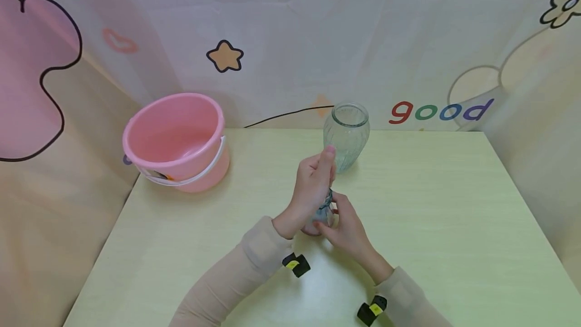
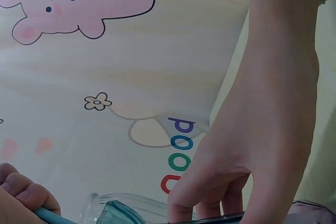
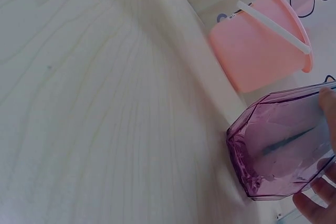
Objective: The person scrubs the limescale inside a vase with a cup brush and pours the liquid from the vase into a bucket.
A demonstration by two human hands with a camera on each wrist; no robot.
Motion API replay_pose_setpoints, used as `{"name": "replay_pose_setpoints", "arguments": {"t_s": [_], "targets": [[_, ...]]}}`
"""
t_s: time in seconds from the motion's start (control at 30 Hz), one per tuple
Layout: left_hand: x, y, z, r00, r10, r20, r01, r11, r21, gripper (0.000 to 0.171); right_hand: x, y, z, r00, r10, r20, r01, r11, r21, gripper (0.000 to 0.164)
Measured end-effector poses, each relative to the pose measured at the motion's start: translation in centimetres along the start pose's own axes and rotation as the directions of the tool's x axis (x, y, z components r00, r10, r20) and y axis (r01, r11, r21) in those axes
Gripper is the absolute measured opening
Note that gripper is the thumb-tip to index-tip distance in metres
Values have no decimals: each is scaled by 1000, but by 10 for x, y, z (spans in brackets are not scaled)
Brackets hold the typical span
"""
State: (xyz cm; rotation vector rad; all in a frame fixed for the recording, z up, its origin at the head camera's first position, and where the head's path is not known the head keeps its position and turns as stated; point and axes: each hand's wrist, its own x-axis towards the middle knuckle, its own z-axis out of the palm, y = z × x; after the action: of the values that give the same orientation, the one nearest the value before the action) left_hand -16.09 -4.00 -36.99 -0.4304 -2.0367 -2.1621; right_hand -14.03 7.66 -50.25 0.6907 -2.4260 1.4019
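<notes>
A small faceted glass vase point(image 1: 323, 216), teal at the neck and purple at the base, stands tilted near the middle of the table. My right hand point(image 1: 348, 227) grips it low on its side, thumb in front. Above its mouth my left hand point(image 1: 312, 181) is a fist, thumb uppermost, holding a thin teal stick point(image 2: 56, 216) that runs toward the vase's neck. Through the purple glass point(image 3: 283, 156) in the right wrist view shows a dark, tapered shape; its kind cannot be made out. Just behind the hands is a larger clear glass vase point(image 1: 347, 138).
At the back left of the pale wooden table point(image 1: 454, 226) stands a pink bucket point(image 1: 204, 178) with a white handle point(image 1: 199, 178). A printed cloth point(image 1: 281, 29) hangs behind and along the sides. Black straps point(image 1: 296, 265) with yellow marks are near both wrists.
</notes>
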Motion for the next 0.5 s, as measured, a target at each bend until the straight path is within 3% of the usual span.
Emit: {"name": "replay_pose_setpoints", "arguments": {"t_s": [0.27, 0.5], "targets": [[0, 0, -1, 1000, 9, -5, -9, 1000, -6, 54, 0, -1, 1, 1000, 17, -8, -17, 1000, -5, 69], [5, 13, -2, 998, 64, -11, -64, 998, -11, 51, 1, 1, 5, 999, 16, -43, -18, 999, -39, 70]]}}
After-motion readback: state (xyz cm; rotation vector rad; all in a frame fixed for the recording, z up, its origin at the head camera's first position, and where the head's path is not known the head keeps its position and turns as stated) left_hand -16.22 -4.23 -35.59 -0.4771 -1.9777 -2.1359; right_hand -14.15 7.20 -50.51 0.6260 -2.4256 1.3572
